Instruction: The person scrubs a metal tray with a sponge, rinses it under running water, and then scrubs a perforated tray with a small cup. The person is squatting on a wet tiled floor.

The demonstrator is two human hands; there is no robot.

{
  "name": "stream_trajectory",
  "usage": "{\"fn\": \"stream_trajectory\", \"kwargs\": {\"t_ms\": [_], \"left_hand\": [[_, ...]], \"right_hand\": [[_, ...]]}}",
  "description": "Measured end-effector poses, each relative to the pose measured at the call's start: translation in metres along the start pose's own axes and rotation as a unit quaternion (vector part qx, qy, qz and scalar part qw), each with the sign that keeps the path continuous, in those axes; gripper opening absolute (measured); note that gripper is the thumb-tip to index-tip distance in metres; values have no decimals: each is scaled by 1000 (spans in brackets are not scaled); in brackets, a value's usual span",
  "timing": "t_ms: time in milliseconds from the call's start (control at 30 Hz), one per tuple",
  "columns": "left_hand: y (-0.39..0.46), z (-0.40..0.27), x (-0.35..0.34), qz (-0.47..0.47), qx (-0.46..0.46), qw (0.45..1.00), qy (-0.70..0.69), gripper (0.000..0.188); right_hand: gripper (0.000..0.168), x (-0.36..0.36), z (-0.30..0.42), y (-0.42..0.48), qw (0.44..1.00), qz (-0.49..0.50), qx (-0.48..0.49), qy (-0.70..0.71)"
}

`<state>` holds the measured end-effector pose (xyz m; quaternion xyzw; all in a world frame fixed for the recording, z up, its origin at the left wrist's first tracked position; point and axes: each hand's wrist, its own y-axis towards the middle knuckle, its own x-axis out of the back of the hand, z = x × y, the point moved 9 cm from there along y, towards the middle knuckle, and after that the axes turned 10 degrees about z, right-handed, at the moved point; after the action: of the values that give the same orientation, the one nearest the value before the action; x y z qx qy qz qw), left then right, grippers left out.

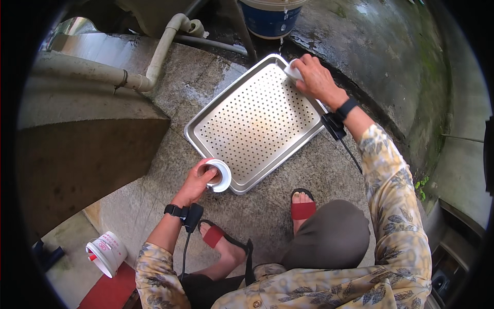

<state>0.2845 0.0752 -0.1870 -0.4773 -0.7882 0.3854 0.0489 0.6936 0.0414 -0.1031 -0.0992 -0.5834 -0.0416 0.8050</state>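
A perforated metal tray (pixel 254 127) lies on the concrete ground before me, its middle brownish. My left hand (pixel 197 181) grips a small white cup (pixel 223 177) at the tray's near left corner, thumb inside its mouth. Something brownish shows in the cup; I cannot tell what. At the far right rim, my right hand (pixel 318 81) holds a small white pad (pixel 293 70), perhaps a sponge, against the tray. My fingers partly hide it. Falling water (pixel 281 46) reaches the tray's far corner.
A blue and white bucket (pixel 270 17) stands beyond the tray. Plastic pipe (pixel 158 58) runs along the left, above a concrete block (pixel 88 162). Lower left, a white bucket (pixel 108 251) bearing writing is near a red mat (pixel 110 289). My sandalled feet (pixel 303 208) are close to the tray.
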Motion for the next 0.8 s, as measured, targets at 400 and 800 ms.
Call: {"fn": "stream_trajectory", "kwargs": {"t_ms": [400,800], "left_hand": [[19,-14,-24,19,-32,999,-3,44],[84,-166,-90,-43,-157,986,31,36]], "right_hand": [[40,-53,-4,-107,991,80,-91,59],[81,0,66,-40,807,116,-70,575]]}}
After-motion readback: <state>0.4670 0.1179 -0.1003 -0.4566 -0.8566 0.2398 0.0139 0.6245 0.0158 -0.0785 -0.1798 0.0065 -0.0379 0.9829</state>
